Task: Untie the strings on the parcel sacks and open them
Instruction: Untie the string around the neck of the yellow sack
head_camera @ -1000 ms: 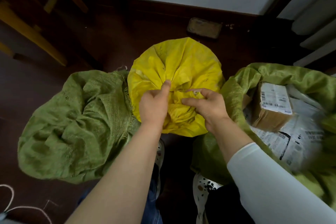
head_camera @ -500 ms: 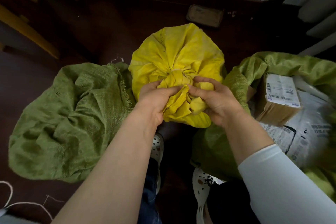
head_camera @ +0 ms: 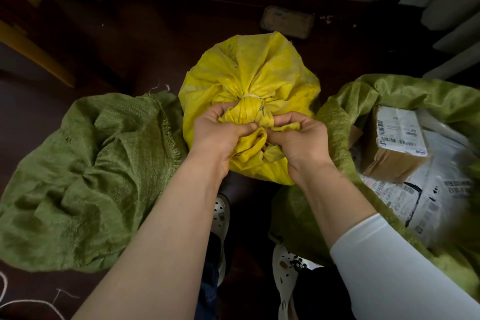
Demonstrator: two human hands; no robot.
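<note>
A yellow woven sack (head_camera: 249, 70) stands on the dark floor in the middle, its neck gathered and bound by a pale string (head_camera: 251, 96). My left hand (head_camera: 217, 135) and my right hand (head_camera: 298, 141) both grip the bunched yellow neck just below the string, fingers pinched together on the folds. A green sack (head_camera: 85, 176) lies crumpled and shut at the left. Another green sack (head_camera: 389, 91) at the right stands open.
The open right sack holds a brown cardboard box (head_camera: 394, 143) with a white label and grey parcel bags (head_camera: 426, 200). Loose white string (head_camera: 15, 302) lies at the bottom left. A flat brown block (head_camera: 285, 21) rests by the wall. Yellow wooden furniture legs (head_camera: 33, 57) stand at the upper left.
Both hands went from touching the sack's top to gripping its bunched neck. The neck has been pulled toward me, and the pale string around it now shows.
</note>
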